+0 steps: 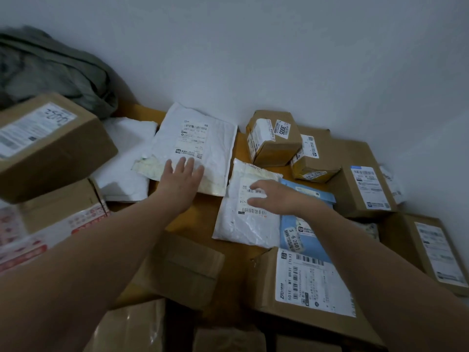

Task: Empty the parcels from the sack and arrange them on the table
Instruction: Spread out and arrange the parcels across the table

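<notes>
My left hand lies flat, fingers spread, on the near edge of a large white mailer with a printed label. My right hand rests palm down with fingers apart on a smaller white mailer lying on the yellow-brown table. A blue mailer sits partly under that parcel and my right wrist. The grey-green sack lies slumped against the wall at the back left.
Cardboard boxes ring the table: a big one stacked at left on a red-and-white printed box, two small boxes at the back, larger boxes at right, and a labelled box near me. Another white mailer lies left.
</notes>
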